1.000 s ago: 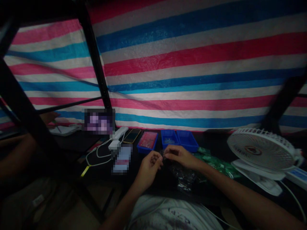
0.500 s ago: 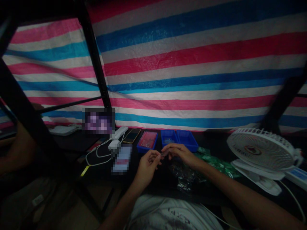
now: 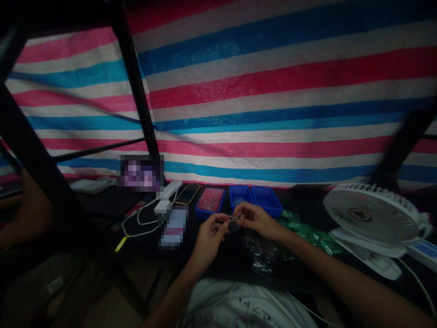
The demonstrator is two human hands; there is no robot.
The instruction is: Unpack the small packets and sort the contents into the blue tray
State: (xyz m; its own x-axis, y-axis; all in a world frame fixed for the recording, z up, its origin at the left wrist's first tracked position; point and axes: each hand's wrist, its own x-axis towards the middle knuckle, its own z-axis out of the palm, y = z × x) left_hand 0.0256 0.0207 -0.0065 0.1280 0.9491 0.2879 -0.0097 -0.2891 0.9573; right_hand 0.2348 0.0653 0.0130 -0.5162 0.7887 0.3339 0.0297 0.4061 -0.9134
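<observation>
My left hand [image 3: 212, 232] and my right hand [image 3: 254, 220] meet above the dark table, fingertips close together. Between them is a small shiny metal piece [image 3: 232, 217], too small to name. The left thumb and forefinger pinch its near side, and the right fingers are closed at its other end. Just beyond the hands stand a blue tray [image 3: 196, 213] with a reddish-pink insert and small clear bits, and a two-part blue tray [image 3: 269, 200] whose left section holds small pieces. Clear plastic bags [image 3: 262, 255] lie below my right wrist.
Green plastic packaging [image 3: 310, 234] lies under my right forearm. A white clip fan [image 3: 372, 218] stands at the right. Leftward are a phone [image 3: 187, 194], a white power strip [image 3: 172, 187] with cables, and a black frame post [image 3: 136, 86]. Another person's arm [image 3: 29, 209] shows far left.
My right fingers have shifted and curled lower around the small metal piece, which shows more plainly now. My left hand stays almost in place.
</observation>
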